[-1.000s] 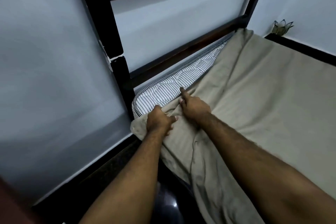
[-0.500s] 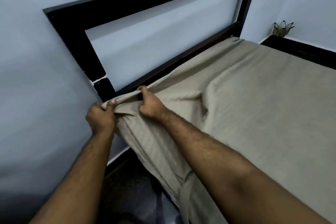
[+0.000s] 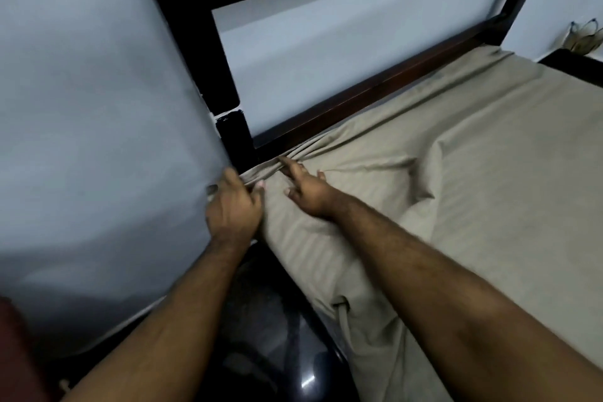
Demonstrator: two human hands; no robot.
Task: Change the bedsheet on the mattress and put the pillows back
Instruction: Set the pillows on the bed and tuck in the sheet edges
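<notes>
A beige bedsheet [image 3: 456, 173] covers the whole mattress, which is hidden under it. Its near-left corner is bunched into folds at the foot of the dark wooden headboard [image 3: 342, 108]. My left hand [image 3: 233, 206] grips that bunched corner at the mattress edge, beside the headboard post. My right hand [image 3: 305, 188] lies on the sheet just right of it, fingers stretched out and pressing the folds toward the headboard. No pillows are in view.
A pale blue wall [image 3: 98, 108] stands close on the left. Dark glossy floor [image 3: 277, 352] shows between wall and bed. A small plant-like ornament [image 3: 584, 37] sits on a dark ledge at the far right.
The striped mattress corner, bare a second ago, is now covered by the sheet. My hands pulled the corner up to the headboard, and my right hand has gone from gripping to flat.
</notes>
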